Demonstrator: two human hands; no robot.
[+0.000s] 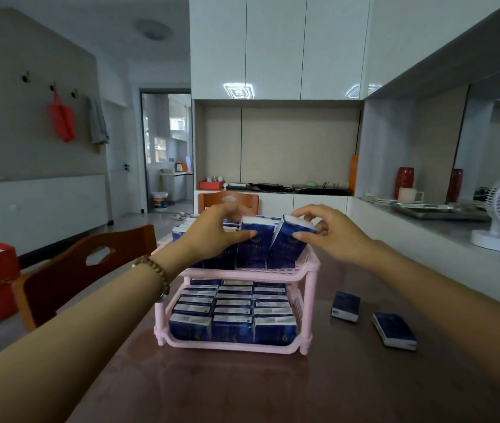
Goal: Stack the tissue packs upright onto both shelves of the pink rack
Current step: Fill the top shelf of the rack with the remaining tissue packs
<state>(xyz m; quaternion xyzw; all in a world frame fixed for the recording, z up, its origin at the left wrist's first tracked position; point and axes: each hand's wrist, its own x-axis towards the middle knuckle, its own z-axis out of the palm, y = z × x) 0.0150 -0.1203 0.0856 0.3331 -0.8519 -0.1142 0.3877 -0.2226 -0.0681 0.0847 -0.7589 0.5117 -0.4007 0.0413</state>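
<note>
Pink rack [310, 270]: mid frame, blue tissue packs [232, 326] on both shelves.
Left hand [212, 232]: pinches an upright pack [256, 244].
Right hand [335, 232]: pinches a tilted pack [288, 244].
Bench [242, 389]: two loose packs [345, 306] [394, 330], lower right.

Your pink rack [242, 273] stands on the table [242, 386], its lower shelf filled with upright dark-blue tissue packs [232, 326]. At the upper shelf's front, your left hand [212, 230] pinches one upright pack [256, 239]. Your right hand [334, 230] holds its neighbour [288, 242], top leaning right. Two loose packs [345, 306] lie flat on the table to the right of the rack.
</note>
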